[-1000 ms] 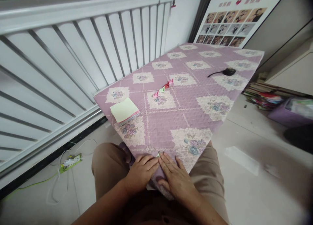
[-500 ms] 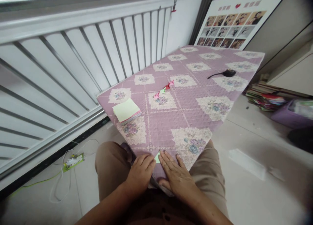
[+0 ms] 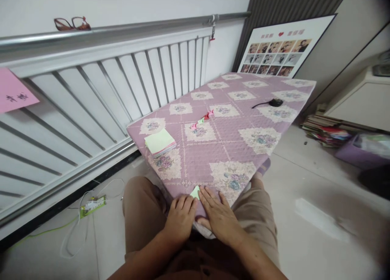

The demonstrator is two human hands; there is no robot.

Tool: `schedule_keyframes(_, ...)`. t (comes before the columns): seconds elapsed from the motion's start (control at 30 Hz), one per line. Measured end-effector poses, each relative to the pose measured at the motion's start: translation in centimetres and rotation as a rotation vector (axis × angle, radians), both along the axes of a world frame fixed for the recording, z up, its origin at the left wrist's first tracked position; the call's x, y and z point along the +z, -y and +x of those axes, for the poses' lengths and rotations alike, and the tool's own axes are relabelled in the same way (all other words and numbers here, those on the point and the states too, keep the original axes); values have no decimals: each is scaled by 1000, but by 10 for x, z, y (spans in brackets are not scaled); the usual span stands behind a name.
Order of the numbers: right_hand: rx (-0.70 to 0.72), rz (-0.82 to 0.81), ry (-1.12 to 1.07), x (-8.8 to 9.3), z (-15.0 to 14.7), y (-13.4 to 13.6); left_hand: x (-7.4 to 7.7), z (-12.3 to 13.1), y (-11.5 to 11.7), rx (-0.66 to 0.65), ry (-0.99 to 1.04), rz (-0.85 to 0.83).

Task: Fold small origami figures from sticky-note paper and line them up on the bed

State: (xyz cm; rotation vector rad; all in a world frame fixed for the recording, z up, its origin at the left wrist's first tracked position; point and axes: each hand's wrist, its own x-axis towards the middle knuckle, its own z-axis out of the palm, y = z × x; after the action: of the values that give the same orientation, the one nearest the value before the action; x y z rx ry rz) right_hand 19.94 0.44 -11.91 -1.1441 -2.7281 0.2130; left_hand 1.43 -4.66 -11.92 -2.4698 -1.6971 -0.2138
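Note:
A small piece of light green paper lies at the near corner of the cloth-covered table, its lower edges covered by my fingers. My left hand rests on its left side, fingers stretched out and pointing away from me. My right hand lies flat on its right side, thumb apart from the fingers. Up the table to the left sits a stack of square paper, pale green on top. Several small folded paper pieces, pink, green and red, stand in a row farther back.
A black object with a short strap lies at the table's right. Behind the left edge is a white radiator, with glasses on the pipe above. A power strip with cables lies on the floor. A photo board leans at the back.
The view has tilted up, bringing the glasses and a pink note on the radiator into sight. My hands stay on the green paper, with only slight shifts of the fingers.

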Motion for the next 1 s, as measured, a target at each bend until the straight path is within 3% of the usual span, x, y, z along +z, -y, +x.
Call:
schedule_keyframes(0.23, -137, 41, -7, -5, 26, -1, 10, 8, -5, 44, -41, -15)
schedule_keyframes(0.4, -240, 76, -210, 12, 22, -9, 11, 9, -7, 41, -33, -90)
schedule_keyframes(0.53, -88, -40, -368, 23, 2, -22, 29, 1, -14, 21, 15, -248)
schedule_keyframes(0.7, -30, -163, -345, 20, -8, -38, 49, -14, -33, -20, 214, -467)
schedule_keyframes(1.0, 27, -207, -381, 16, -3, -50, 33, -13, -49, 97, 371, -406)
